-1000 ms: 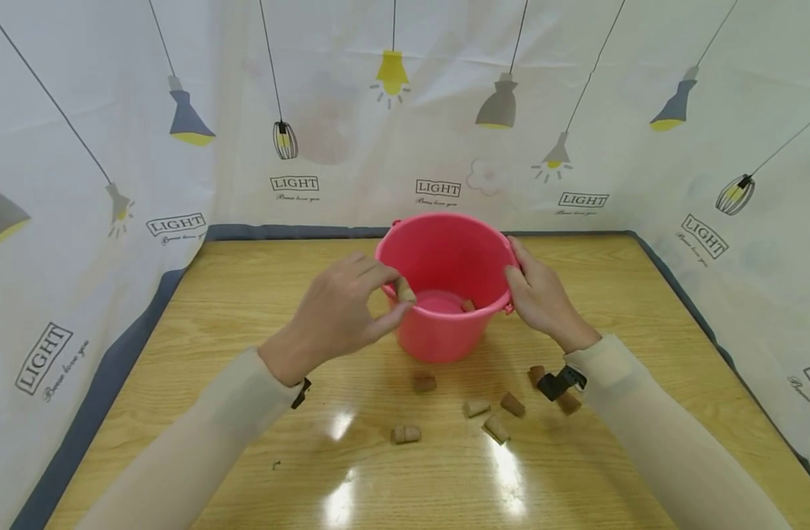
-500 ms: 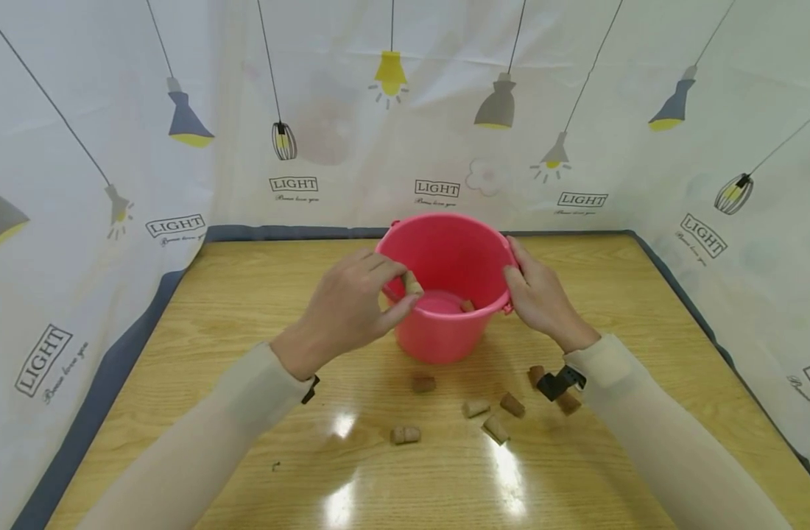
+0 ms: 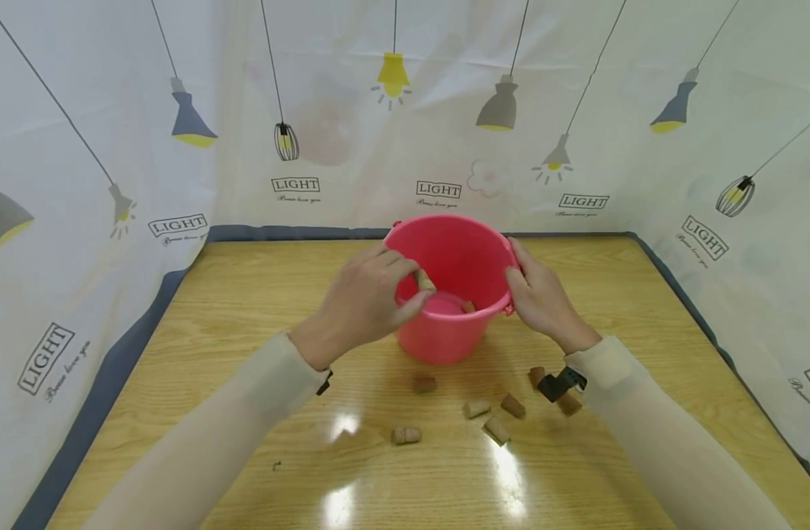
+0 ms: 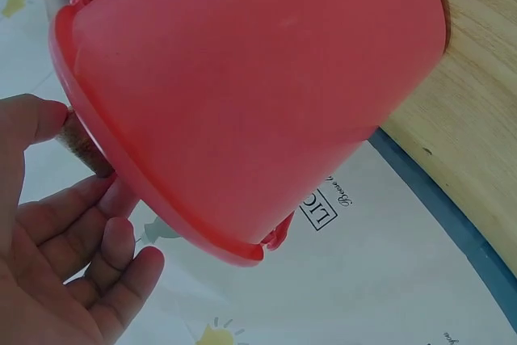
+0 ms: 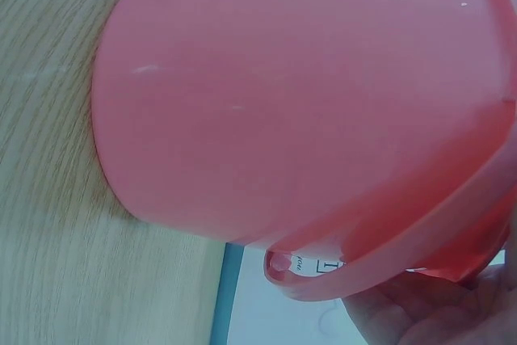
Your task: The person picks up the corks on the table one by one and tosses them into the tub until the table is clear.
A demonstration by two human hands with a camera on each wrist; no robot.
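A pink bucket (image 3: 438,340) stands on the wooden table, its mouth facing me. My right hand (image 3: 543,298) grips the rim at its right side, and in the right wrist view that hand (image 5: 444,313) shows below the bucket's handle (image 5: 388,268). Thumb and fingertips of my left hand (image 3: 368,293) pinch a cork (image 3: 425,280) above the near left part of the bucket's opening. The left wrist view shows this cork (image 4: 82,145) just past the rim, with the other fingers loosely bent. Inside, a reddish-brown cork (image 3: 468,306) lies on the bucket's bottom.
Several corks lie on the table in front of the bucket, among them a brown one (image 3: 424,384), a two-toned one (image 3: 406,435) and a pale one (image 3: 496,430). More brown corks (image 3: 568,404) lie by the right wrist. A printed white cloth (image 3: 352,177) walls the table's back and sides.
My left hand has moved to the right with the pinched cork, from the bucket's left rim to over its opening. The right hand and the bucket have stayed in place.
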